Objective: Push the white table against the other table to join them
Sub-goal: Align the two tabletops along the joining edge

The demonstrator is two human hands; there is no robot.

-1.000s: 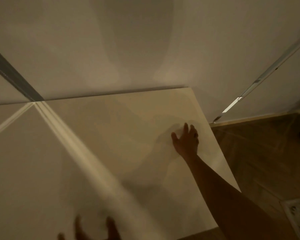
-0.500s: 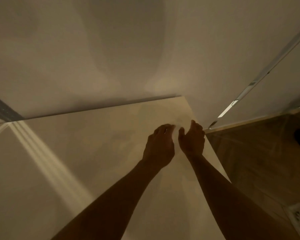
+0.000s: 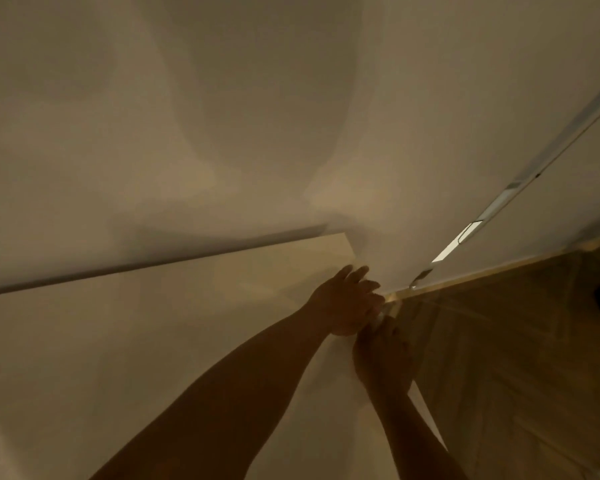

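The white table (image 3: 153,341) fills the lower left of the head view, its far edge along the wall. Both my hands are at its right edge, near the far right corner. My left hand (image 3: 347,303) reaches across the top, its fingers hooked over that edge. Just nearer to me, my right hand (image 3: 383,355) grips the same edge from the side, its fingers partly hidden in the dim light. The other table is out of view.
A pale wall (image 3: 222,116) rises directly behind the table. To the right lies a wooden floor (image 3: 499,358) with a light skirting board. A metal strip (image 3: 499,199) runs diagonally up the wall at the right.
The view swung right, so the seam between the tables left the frame. My left hand came up from the near edge, and both hands moved onto the table's right edge.
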